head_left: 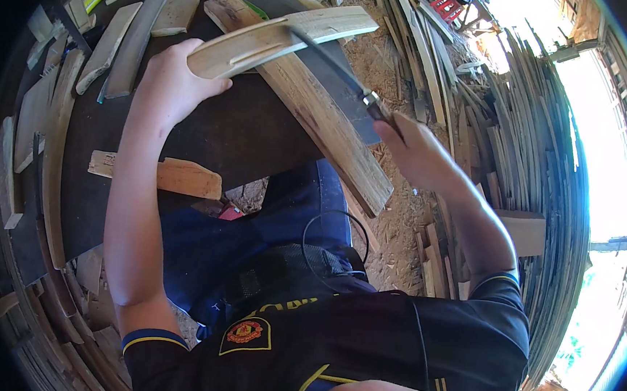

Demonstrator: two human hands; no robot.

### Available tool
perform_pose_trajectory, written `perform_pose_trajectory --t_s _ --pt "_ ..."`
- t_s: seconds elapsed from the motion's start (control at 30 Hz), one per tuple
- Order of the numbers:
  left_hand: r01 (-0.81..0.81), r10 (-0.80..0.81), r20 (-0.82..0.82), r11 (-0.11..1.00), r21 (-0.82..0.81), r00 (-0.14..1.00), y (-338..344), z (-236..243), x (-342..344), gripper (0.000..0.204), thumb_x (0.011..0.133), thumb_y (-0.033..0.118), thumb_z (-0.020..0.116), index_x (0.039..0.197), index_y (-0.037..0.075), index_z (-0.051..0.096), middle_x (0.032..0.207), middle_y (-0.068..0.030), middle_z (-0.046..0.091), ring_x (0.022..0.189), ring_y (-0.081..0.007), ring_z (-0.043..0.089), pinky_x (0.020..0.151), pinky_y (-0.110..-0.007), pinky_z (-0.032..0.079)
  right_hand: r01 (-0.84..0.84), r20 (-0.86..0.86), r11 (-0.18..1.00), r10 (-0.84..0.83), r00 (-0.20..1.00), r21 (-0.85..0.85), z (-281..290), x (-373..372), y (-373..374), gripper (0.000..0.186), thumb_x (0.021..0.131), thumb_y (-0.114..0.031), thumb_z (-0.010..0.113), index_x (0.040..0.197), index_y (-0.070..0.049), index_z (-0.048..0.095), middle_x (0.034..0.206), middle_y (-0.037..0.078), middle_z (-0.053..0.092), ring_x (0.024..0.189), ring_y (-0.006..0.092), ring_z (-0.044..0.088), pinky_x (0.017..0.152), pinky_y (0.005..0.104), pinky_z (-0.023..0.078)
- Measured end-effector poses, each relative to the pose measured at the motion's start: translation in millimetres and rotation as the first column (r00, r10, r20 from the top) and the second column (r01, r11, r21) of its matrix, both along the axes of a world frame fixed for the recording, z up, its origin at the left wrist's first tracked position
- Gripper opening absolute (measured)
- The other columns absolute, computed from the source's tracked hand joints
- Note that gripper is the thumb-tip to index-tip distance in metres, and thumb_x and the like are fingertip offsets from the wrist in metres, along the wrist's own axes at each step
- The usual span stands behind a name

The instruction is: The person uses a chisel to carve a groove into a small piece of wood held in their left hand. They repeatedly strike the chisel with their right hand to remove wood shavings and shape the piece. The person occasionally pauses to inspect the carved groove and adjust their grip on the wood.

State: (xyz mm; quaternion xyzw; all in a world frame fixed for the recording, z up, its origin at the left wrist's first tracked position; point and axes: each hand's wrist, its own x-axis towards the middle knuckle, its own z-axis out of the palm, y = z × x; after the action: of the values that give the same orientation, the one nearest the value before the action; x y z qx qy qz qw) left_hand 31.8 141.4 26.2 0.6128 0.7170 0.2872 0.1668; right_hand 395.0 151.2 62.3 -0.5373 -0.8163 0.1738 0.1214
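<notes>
My left hand (pixel 173 77) is closed around the left end of a curved wooden piece (pixel 325 25), its thumb pressed along the near edge. That piece has a hollowed groove near the grip and lies across a long wooden board (pixel 306 97). In my right hand (pixel 418 155) is a hand tool with a dark handle and a bright metal collar. Its long, narrow dark blade (pixel 330 64) slants up to the left, the far end over or touching the curved piece. Motion blurs it, so I cannot tell whether it is a file or a chisel.
A short wooden offcut (pixel 184 177) lies near my left forearm on the dark work surface (pixel 224 127). Several boards (pixel 106 46) line its left side, with a green-edged brush (pixel 247 5) at the back. Wooden strips (pixel 535 138) are stacked at right, beside shavings on the ground (pixel 391 223).
</notes>
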Motion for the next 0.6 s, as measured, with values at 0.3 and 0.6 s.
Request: perform_pose_trajectory --t_s 0.3,0.6 --pt "-0.016 0.016 0.016 1.000 -0.023 1.000 -6 4 1 0.085 0.071 0.036 0.090 0.140 -0.001 0.057 0.127 -0.0241 0.067 0.118 -0.0328 0.066 0.102 -0.041 0.050 -0.804 -0.554 0.092 -0.770 0.318 -0.588 -3 26 -11 0.030 0.110 -0.036 0.040 0.104 -0.007 0.039 0.060 0.001 0.046 0.040 0.0106 0.052 0.034 0.0278 0.051" --pt "-0.028 0.126 -0.277 0.942 0.333 0.953 -10 -3 1 0.082 0.071 0.060 0.085 0.132 0.008 0.065 0.120 -0.0127 0.070 0.115 -0.0318 0.065 0.100 -0.043 0.051 -0.977 -0.488 -0.181 -0.846 0.214 -0.115 -40 13 -53 0.017 0.097 -0.013 0.051 0.095 -0.003 0.038 0.061 0.012 0.055 0.044 0.0195 0.061 0.043 0.0342 0.059"
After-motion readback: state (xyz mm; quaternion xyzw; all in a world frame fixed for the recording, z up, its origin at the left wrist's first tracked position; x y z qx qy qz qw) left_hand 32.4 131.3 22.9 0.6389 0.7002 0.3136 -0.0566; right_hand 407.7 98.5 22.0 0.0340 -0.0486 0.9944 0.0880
